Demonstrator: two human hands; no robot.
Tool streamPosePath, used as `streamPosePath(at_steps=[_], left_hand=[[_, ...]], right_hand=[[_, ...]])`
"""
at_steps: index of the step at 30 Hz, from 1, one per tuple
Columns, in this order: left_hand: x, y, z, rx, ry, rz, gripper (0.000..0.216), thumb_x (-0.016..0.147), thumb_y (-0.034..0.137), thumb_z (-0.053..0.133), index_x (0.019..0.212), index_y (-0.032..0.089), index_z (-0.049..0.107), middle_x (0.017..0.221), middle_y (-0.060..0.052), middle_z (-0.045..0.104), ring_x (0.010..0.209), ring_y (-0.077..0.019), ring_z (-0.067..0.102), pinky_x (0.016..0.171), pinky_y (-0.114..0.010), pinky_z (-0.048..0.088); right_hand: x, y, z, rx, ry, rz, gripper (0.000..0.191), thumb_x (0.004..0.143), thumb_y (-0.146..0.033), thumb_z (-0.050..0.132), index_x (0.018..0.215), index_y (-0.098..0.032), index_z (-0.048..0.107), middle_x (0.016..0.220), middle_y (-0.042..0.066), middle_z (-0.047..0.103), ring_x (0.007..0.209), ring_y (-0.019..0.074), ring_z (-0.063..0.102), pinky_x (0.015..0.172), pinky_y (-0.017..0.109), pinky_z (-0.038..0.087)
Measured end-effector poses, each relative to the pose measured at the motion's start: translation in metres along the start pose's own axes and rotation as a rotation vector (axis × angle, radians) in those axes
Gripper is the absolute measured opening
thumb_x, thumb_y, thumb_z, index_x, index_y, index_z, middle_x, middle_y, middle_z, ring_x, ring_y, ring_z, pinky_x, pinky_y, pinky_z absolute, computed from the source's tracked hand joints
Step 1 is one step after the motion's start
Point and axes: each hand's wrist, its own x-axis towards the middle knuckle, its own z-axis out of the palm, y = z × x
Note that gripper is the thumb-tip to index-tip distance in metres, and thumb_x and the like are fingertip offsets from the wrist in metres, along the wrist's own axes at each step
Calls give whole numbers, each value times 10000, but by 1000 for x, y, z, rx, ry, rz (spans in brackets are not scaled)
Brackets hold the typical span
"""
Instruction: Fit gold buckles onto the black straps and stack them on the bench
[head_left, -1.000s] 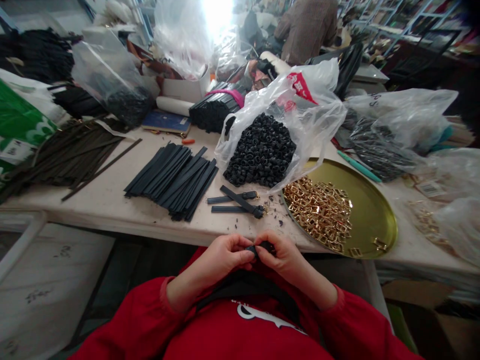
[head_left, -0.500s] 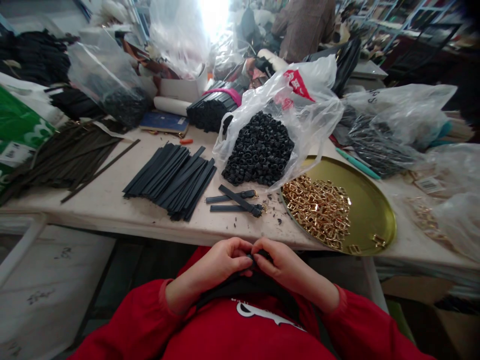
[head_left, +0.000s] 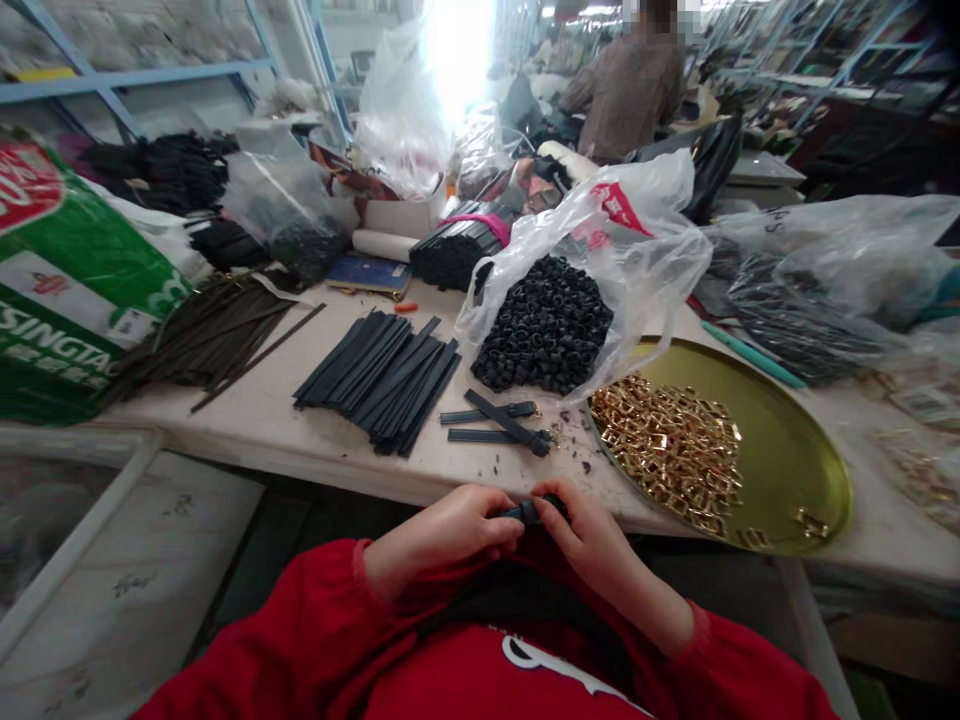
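Note:
A dark strap (head_left: 527, 512) with a small loop around it runs between my two hands, in front of the table edge. My left hand (head_left: 480, 525) pinches its left part. The fingers of my right hand (head_left: 574, 520) close on its other end, which they mostly hide. Just beyond, several finished-looking straps (head_left: 499, 425) with gold buckles lie crossed on the table. A pile of plain dark strips (head_left: 375, 380) is to their left. Behind them a clear plastic bag (head_left: 652, 250) spills small black loops (head_left: 547, 325). Gold buckles (head_left: 675, 450) are heaped on a round gold tray (head_left: 810, 480) at right.
Olive-brown strips (head_left: 217, 335) and a green printed bag (head_left: 82, 300) stand at the left. A blue notebook (head_left: 367, 273) lies behind the strips, near a banded bundle (head_left: 457, 245). A teal tool (head_left: 754, 355) rests beyond the tray. Farther back is another person (head_left: 630, 90).
My hands have drawn slightly apart, and more of the strap and its loop shows between them. The view has tilted up and swung left, so the scene sits lower and farther right.

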Motion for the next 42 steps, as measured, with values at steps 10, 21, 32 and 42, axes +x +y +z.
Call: streamPosePath(at_steps=[10,21,32,42], left_hand=[[36,7,-30,725,278,147,255,835,337,461,845,165,649,795,-56,658,743,-186,594,637,-248,418],[58,-6,-120,1159,828,-243,212,851,203,428,944,63,558,898,-157,590,778,-246,637,619,-305,473],[-9,7,-70,1201,934,267,138,840,157,425,869,144,559,911,-89,632,723,-194,618,658,-304,472],[9,6,-13,125,691,668,281,833,167,459,1109,189,511,1216,-107,538,1066,-193,556,839,-317,488]], right_hand=[[38,24,20,-453,248,-94,276,899,-327,354,1021,-140,516,857,117,674,726,225,638,635,317,451],[66,38,19,-749,402,-172,431,855,-438,454,1104,-94,524,744,103,666,642,225,609,626,315,417],[51,19,-6,-203,492,-106,466,867,-475,351,1147,-123,475,815,89,603,733,216,558,679,347,428],[35,-40,-3,757,-182,208,384,705,-534,596,783,-186,456,606,-71,424,485,60,346,436,186,293]])
